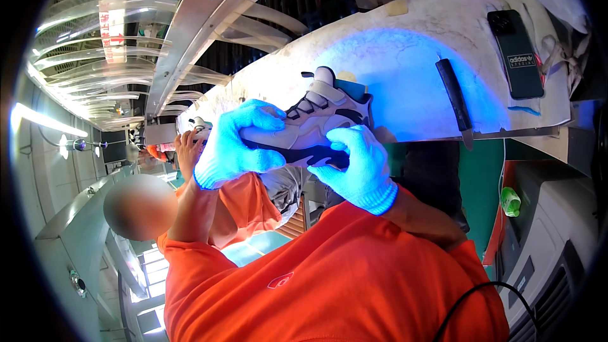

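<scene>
A grey and black sneaker [310,132] with dark laces is held up between my two gloved hands, over the near edge of the worktable. My left hand [244,139], in a white glove lit blue, wraps the toe end, its thumb low on the sole side and its fingers over the top. On the dark sole near the heel half, my right hand [360,166], gloved the same way, presses with bent fingers. Whether a small thing sits under those fingertips cannot be made out.
Blue light falls on the pale worktable [405,98]. A black-handled blade tool [455,98] and a dark phone [516,57] lie to the right. Metal framing with clear strips [101,57] rises at left. A co-worker in orange [244,206] stands close on my left, handling another shoe.
</scene>
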Demonstrator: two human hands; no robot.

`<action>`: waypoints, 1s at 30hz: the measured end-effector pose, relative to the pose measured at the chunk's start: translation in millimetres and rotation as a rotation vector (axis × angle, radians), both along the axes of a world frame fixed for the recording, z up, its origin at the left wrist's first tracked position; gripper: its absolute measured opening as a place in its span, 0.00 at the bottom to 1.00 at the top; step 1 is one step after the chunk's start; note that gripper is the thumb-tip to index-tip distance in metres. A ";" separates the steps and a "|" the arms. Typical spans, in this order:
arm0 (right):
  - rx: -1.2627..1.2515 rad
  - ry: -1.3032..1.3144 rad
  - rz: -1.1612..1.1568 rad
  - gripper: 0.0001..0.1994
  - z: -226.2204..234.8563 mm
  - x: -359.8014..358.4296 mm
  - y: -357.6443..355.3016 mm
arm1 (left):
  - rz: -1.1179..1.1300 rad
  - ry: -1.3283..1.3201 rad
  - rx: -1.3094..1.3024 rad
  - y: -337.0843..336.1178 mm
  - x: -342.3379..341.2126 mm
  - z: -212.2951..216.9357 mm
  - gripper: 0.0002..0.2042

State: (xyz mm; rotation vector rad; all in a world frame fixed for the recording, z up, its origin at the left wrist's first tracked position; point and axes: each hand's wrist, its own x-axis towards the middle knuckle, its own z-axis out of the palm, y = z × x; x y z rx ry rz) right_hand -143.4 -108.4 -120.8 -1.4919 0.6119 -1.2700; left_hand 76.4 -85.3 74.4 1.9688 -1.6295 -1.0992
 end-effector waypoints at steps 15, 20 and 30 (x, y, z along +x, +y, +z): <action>0.141 0.089 0.119 0.35 5.6 2.9 -16.6 | -0.307 -0.620 -0.336 -15.7 -22.7 -6.1 0.34; 0.037 0.070 -0.013 0.38 0.0 -0.3 -2.5 | -0.351 -0.700 -0.482 -20.4 -35.2 -9.9 0.32; 0.139 0.108 -0.028 0.40 -4.3 -8.6 -1.3 | -0.468 -0.696 -0.518 -22.0 -40.1 -5.4 0.28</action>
